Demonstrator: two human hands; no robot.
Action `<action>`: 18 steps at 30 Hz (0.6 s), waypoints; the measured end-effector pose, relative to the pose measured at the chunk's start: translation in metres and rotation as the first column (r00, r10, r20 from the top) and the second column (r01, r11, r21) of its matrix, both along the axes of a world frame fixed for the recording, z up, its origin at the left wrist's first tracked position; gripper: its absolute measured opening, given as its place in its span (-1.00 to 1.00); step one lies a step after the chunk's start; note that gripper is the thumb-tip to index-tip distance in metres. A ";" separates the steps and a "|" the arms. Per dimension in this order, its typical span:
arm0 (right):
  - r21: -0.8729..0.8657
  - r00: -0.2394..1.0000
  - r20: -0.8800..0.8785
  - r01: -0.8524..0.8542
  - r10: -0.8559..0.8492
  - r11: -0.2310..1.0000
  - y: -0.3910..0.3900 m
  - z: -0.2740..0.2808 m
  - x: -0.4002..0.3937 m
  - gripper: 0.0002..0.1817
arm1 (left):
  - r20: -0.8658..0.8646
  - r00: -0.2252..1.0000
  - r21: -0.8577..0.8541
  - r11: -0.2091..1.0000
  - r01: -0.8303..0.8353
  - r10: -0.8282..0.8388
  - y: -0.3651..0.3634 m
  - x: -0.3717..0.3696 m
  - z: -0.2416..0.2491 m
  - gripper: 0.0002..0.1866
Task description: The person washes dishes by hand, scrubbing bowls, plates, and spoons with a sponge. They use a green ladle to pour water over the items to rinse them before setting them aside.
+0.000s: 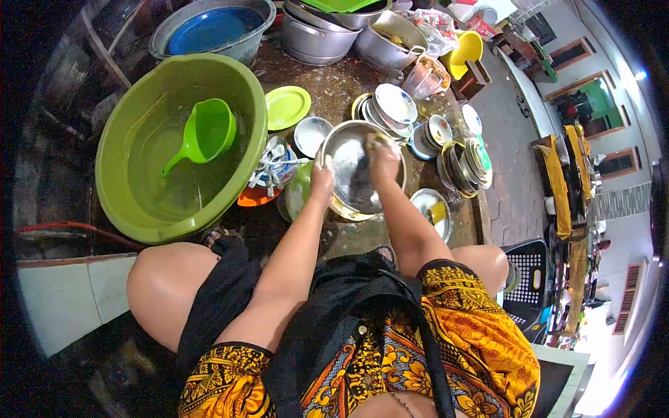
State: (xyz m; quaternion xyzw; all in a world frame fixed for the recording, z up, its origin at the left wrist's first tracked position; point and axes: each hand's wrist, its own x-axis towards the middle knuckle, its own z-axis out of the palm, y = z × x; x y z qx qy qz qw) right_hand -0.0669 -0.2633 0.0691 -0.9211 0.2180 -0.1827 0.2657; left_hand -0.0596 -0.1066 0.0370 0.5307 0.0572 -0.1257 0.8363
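A round metal basin [343,155] is tilted in front of me, its shiny inside facing up toward me. My left hand [322,182] is closed on its left rim. Inside the basin, my right hand [385,164] presses a yellowish sponge [379,141] against the upper right wall; the fingers are partly blurred. Just left of the basin are a small white bowl [311,136] and a pile of spoons and forks [276,164]. To its right lies a metal plate [426,202] with a yellow piece, perhaps another sponge, on it.
At left stands a large green tub [111,160] of water with a bright green dipper [209,132] in it. Stacked plates [394,106] and bowls [465,167] stand right of the basin. Large pots [317,43] line the back, beside a grey tub [162,42]. A green plate [287,108] lies between.
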 end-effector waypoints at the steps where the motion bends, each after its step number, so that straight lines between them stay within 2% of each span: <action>1: -0.188 0.993 -0.106 -0.066 0.047 0.980 -0.012 -0.006 -0.011 -0.76 | 0.034 0.999 -0.030 0.999 -0.042 0.043 0.006 0.005 0.001 -0.60; 2: -0.363 0.974 -0.213 -0.148 0.073 0.920 -0.017 -0.015 -0.025 -0.76 | 0.036 0.998 -0.035 0.998 -0.056 0.058 0.011 0.011 -0.001 -0.60; 4: -0.246 0.843 -0.534 -0.233 0.069 0.941 0.017 -0.024 -0.042 -0.76 | -0.029 0.996 -0.067 0.994 -0.091 0.089 0.016 0.015 -0.011 -0.62; 5: -0.085 0.846 -0.447 -0.366 0.293 0.927 0.033 -0.027 -0.055 -0.76 | -0.006 0.985 -0.155 0.973 -0.171 0.172 0.013 0.017 -0.018 -0.64; 6: 0.066 0.809 -0.323 -0.499 0.492 0.864 0.049 -0.028 -0.063 -0.76 | -0.013 0.983 -0.160 0.970 -0.183 0.183 0.013 0.016 -0.018 -0.64; 8: 0.162 0.819 -0.310 -0.456 0.483 0.875 0.088 -0.011 -0.051 -0.75 | -0.307 0.951 0.070 0.998 -0.010 0.031 0.016 0.006 -0.014 -0.65; 9: 0.088 0.891 -0.198 -0.400 0.409 0.912 0.084 -0.026 -0.037 -0.74 | -0.242 0.969 -0.026 0.999 0.040 -0.045 0.015 -0.002 -0.004 -0.64; 10: 0.022 0.942 -0.072 -0.326 0.327 0.945 0.077 -0.039 -0.019 -0.74 | -0.247 0.966 0.020 0.996 0.084 -0.076 0.011 -0.008 0.002 -0.62; 11: -0.109 0.942 0.164 -0.277 0.292 0.955 0.067 -0.031 -0.002 -0.73 | -0.194 0.972 0.041 0.989 0.140 -0.129 0.005 -0.009 -0.006 -0.61; 12: -0.228 0.877 0.393 -0.197 0.275 0.953 0.052 -0.020 0.013 -0.73 | -0.138 0.974 0.062 0.980 0.189 -0.179 -0.001 -0.007 -0.016 -0.60; 13: -0.184 0.946 0.303 -0.055 0.110 0.981 0.023 -0.028 0.025 -0.68 | -0.187 0.955 0.121 0.959 0.255 -0.230 -0.001 -0.005 -0.019 -0.57; 14: -0.156 0.978 0.200 0.090 -0.057 0.984 0.012 -0.023 0.030 -0.62 | -0.229 0.939 0.006 0.964 0.265 -0.257 0.000 -0.007 -0.017 -0.55; 16: -0.028 0.903 0.358 0.264 -0.237 0.964 0.018 -0.003 0.026 -0.66 | 0.008 0.979 0.108 0.974 0.199 -0.201 -0.004 -0.008 -0.025 -0.55; 17: 0.039 0.932 0.356 0.055 -0.065 0.998 0.029 0.006 0.022 -0.67 | -0.052 0.968 0.063 0.967 0.247 -0.244 0.000 -0.010 -0.014 -0.53; 18: 0.324 0.921 0.386 -0.197 0.061 0.925 0.045 0.009 0.016 -0.70 | -0.109 0.952 0.014 0.957 0.289 -0.286 0.008 -0.010 0.001 -0.51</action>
